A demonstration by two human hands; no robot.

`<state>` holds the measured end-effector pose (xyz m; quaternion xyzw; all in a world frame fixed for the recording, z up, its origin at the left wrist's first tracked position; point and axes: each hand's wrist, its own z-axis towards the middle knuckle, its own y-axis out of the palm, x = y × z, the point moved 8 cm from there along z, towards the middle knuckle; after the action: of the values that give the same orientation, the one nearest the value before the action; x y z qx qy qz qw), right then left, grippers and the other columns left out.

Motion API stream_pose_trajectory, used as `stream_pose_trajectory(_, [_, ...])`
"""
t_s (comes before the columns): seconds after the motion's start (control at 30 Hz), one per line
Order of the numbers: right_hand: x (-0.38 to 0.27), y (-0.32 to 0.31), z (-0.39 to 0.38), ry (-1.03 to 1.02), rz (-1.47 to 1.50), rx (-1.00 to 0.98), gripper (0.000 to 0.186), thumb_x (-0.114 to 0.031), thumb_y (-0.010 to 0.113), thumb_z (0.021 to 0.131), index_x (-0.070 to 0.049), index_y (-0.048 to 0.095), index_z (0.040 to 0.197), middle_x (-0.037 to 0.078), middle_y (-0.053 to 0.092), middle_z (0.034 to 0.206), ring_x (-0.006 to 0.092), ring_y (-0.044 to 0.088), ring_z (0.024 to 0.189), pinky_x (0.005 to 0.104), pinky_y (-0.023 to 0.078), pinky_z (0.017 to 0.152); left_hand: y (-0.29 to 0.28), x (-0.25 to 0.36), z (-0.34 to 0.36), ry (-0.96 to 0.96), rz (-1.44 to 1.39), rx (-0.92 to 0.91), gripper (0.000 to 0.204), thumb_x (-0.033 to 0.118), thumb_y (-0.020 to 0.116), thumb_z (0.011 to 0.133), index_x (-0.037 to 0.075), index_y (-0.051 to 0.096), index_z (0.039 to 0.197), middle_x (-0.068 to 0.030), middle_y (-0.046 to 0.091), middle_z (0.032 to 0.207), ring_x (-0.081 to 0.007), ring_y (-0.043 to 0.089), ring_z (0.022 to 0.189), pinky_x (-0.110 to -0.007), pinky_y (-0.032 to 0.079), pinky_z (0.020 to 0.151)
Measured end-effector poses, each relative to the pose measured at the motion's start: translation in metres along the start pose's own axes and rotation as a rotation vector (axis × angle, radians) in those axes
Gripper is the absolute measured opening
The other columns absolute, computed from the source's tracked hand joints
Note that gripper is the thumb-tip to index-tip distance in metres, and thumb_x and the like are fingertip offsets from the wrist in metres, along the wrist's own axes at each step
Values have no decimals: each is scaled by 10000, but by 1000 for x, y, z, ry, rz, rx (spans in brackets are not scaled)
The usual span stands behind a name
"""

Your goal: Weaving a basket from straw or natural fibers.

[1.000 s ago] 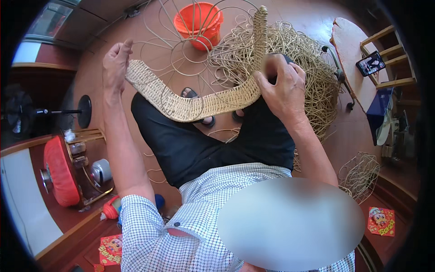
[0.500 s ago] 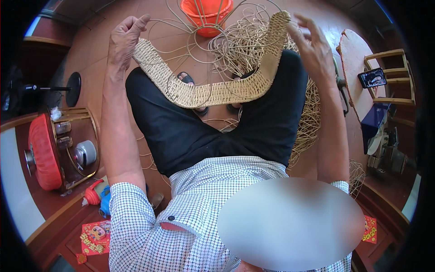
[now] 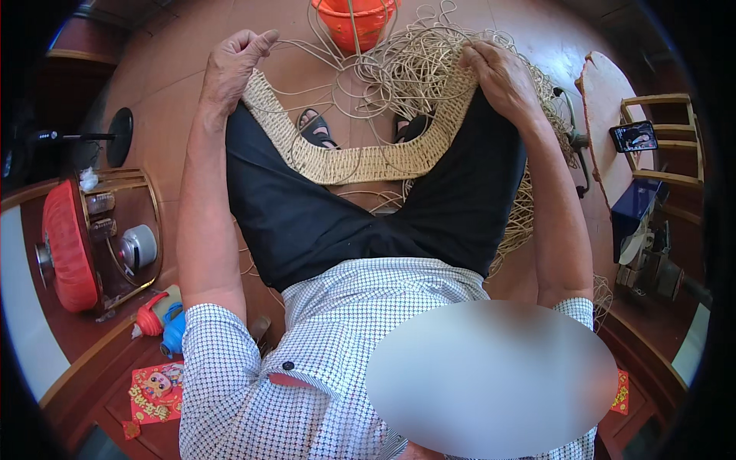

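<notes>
1. Head view: the curved tan woven rattan strip [image 3: 360,162] sags across the person's knees, over the dark trousers [image 3: 345,222].
2. The left hand [image 3: 234,65] pinches its left end, fingers closed.
3. The right hand [image 3: 502,77] clamps down on the right end.
4. Loose pale rattan strands [image 3: 406,65] pile beyond, near an orange plastic bucket [image 3: 354,19].

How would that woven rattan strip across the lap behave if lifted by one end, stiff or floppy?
Probably semi-stiff: the woven strip holds a smooth U-curve between the left hand and right hand without sagging sharply. It likely flexes rather than snaps, since it bends over both knees. It looks light for its size, being an open weave of thin strands.
</notes>
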<state>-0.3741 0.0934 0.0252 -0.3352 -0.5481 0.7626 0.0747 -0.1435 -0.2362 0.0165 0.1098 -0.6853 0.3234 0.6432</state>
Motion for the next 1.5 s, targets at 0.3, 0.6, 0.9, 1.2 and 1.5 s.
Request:
stream_pose_trajectory(0.3, [11, 18, 9, -29, 114, -233, 378, -335, 571, 1002, -38, 805, 1014, 188, 768, 902, 348, 753, 920, 461, 565, 876, 0, -14, -6, 19, 51, 7, 405, 446, 793, 979, 113, 652, 795, 116, 432, 680, -3, 324, 599, -231, 227, 526])
stream_pose_trajectory(0.6, [7, 16, 8, 4, 138, -396, 366, -344, 604, 970, -55, 828, 945, 157, 781, 901, 317, 752, 892, 433, 569, 855, 3, -15, -7, -81, 109, -110, 388, 459, 759, 1004, 123, 658, 838, 122, 439, 665, 6, 336, 590, -225, 242, 512])
stream_pose_trajectory(0.9, [16, 15, 7, 34, 206, -359, 397, -374, 596, 999, -44, 816, 1024, 144, 787, 1007, 283, 739, 987, 408, 555, 928, 10, -11, 1, -104, -25, -126, 351, 408, 751, 1019, 98, 666, 879, 105, 470, 695, -7, 374, 605, -211, 291, 542])
stream_pose_trajectory(1.2, [15, 13, 5, 69, 288, -315, 556, -508, 558, 1045, -43, 830, 907, 161, 790, 900, 304, 762, 896, 428, 575, 884, 11, -19, 3, -117, 23, -152, 349, 412, 746, 1023, 103, 650, 892, 111, 454, 706, 0, 376, 625, -212, 289, 552])
stream_pose_trajectory(1.5, [-5, 6, -5, 89, 134, -410, 686, -576, 489, 1069, -57, 788, 734, 127, 753, 730, 313, 751, 772, 440, 581, 811, 14, -20, -10, -276, 10, -226, 356, 442, 725, 1031, 151, 627, 852, 123, 445, 686, 7, 334, 558, -209, 232, 497])
